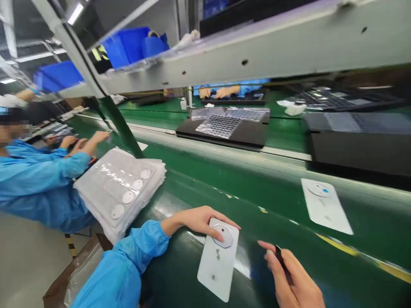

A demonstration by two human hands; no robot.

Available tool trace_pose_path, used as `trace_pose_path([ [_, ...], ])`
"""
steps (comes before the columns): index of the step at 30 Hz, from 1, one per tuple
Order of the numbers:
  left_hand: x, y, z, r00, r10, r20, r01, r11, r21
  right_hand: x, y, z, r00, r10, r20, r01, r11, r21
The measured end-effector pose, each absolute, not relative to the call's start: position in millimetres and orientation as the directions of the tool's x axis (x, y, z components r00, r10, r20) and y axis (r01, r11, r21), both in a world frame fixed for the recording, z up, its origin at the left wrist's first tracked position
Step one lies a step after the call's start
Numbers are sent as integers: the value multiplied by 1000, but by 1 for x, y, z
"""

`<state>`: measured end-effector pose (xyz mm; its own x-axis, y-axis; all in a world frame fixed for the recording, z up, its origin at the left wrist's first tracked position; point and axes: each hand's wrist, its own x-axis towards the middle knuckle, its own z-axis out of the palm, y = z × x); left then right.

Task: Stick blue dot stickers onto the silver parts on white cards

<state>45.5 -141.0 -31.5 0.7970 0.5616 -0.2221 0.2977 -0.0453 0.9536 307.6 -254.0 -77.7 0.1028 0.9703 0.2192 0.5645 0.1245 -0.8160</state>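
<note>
My left hand [202, 220] holds the top end of a white card-like plate [215, 269], its thumb on the round disc at that end and its fingers along the top edge. Small dark marks run down the plate below the disc. To the right, my right hand [293, 273] grips a slim black tool [282, 261] between thumb and fingers, apart from the plate. Its index finger points left. Another white plate [327, 209] with a round disc and a blue dot lies farther right on the green surface.
Stacked clear trays [120, 184] with round discs stand at left, beside a co-worker's blue sleeves [41, 175]. Black panels [221, 128] with plastic sheets lie beyond the metal rail. A green post [120, 126] rises behind the trays; a beam [257, 55] crosses above.
</note>
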Motion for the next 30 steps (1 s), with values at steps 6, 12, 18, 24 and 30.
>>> trace_pose_path([
  [6, 59, -158, -61, 780, 625, -33, 345, -385, 856, 317, -245, -69, 151, 976, 158, 527, 56, -848],
  [12, 64, -176, -64, 802, 598, 5, 467, -631, 620, 326, -240, -62, 204, 971, 125, 516, 2, -856],
  [18, 60, -175, -63, 836, 546, -49, 497, -717, 489, 326, -253, -76, 144, 984, -102, 267, -137, -954],
  [24, 59, -172, -65, 845, 531, -61, 495, -735, 463, 319, -258, -81, 118, 986, -117, 333, -151, -931],
  [30, 61, -172, -67, 844, 533, -67, 499, -732, 464, 321, -257, -80, 90, 990, -110, 359, -135, -923],
])
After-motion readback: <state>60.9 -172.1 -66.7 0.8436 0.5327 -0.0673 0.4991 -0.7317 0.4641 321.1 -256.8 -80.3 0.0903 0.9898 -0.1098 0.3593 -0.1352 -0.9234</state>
